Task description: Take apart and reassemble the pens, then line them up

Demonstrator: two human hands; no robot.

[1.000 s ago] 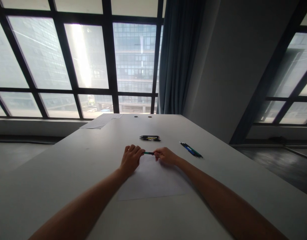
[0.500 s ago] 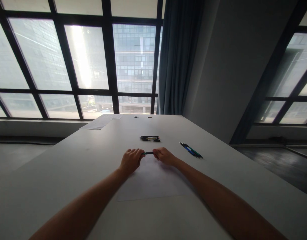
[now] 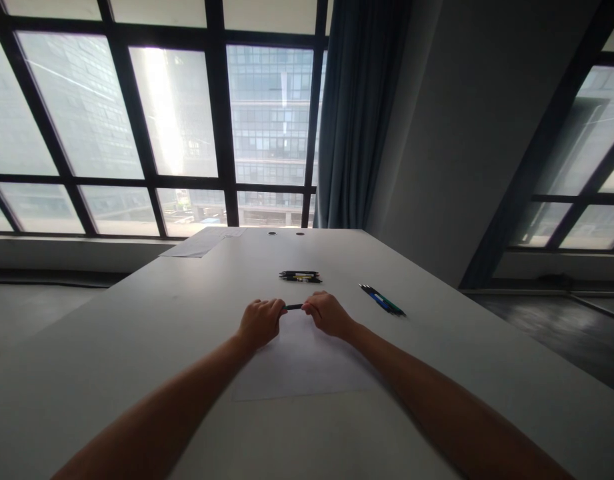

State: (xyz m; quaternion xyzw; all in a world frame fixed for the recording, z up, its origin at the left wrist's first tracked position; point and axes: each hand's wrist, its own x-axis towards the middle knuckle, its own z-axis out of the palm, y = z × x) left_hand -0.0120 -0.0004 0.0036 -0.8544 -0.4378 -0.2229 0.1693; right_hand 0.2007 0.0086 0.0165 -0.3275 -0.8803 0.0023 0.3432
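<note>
A dark pen [image 3: 293, 307] is stretched level between my two hands, above the far part of a white paper sheet [image 3: 301, 367]. My left hand [image 3: 261, 321] is closed around its left end, and my right hand [image 3: 329, 313] pinches the right end between the fingertips. Only the middle of the pen shows; both ends are hidden by my fingers. Just beyond my hands lies a row of dark pens [image 3: 300, 277]. Blue and green pens [image 3: 383, 301] lie side by side at a slant, to the right of my right hand.
The white table [image 3: 137, 347] runs toward the windows [image 3: 269, 113]. Papers [image 3: 199, 244] lie at its far left edge. Two dark round fittings [image 3: 272, 233] sit near the far end. A blue curtain [image 3: 354, 120] hangs behind, beside a grey wall [image 3: 447, 133].
My right hand has moved slightly left along the pen, so less of the pen shows between my hands. My left hand stays nearly where it was.
</note>
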